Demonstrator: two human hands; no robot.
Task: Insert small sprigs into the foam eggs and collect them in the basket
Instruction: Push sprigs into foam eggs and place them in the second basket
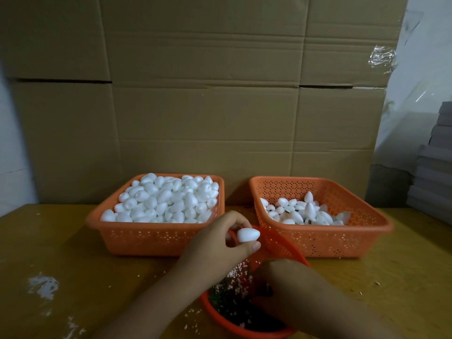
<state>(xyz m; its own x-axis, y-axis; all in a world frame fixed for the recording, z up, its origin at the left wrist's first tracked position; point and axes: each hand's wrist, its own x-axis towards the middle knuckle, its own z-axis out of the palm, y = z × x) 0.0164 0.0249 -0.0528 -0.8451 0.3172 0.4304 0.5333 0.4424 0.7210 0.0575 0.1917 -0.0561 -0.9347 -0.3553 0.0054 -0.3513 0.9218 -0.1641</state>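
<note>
My left hand (220, 243) pinches one white foam egg (247, 234) between thumb and fingers, above the round orange bowl (221, 314). The bowl holds dark green sprigs (231, 297) sprinkled with white foam crumbs. My right hand (276, 282) reaches down into the bowl among the sprigs; its fingertips are hidden. The left orange basket (156, 238) is piled with plain foam eggs (161, 199). In the right orange basket (325, 238) lie several eggs with dark sprig ends (303, 214).
A wall of brown cardboard (203, 94) stands right behind the baskets. Grey stacked sheets (433, 167) sit at the far right. White foam crumbs (42, 286) are scattered over the yellowish wooden table (61, 241).
</note>
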